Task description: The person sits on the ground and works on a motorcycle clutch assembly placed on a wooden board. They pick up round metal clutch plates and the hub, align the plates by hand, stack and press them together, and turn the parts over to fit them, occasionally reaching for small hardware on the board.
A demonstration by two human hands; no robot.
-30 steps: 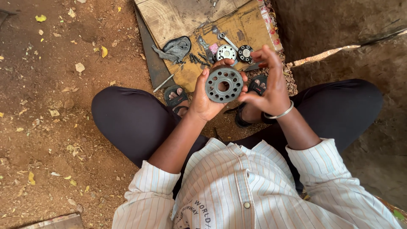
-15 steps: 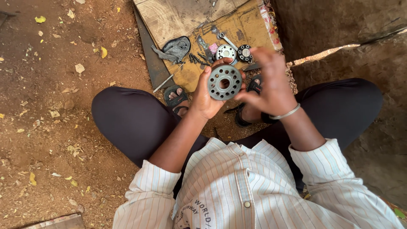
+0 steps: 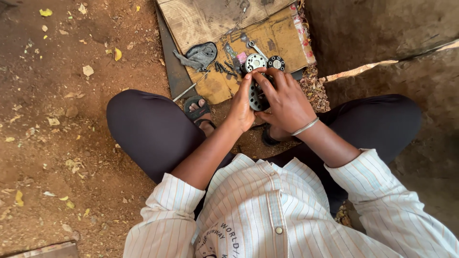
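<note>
Seated on dirt, I grip a round metal disc in both hands, working it; the next move needs a steady hold.

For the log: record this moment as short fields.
setting: person seated on dirt ground, legs apart
left hand: grips the round metal disc at its left edge
right hand: laid over the disc, fingers across its face
board: lies ahead of the hands
on board: grey rag, two small round parts, a wrench, small bits
foot: sandal below the board
wrist: metal bangle on the right
</note>
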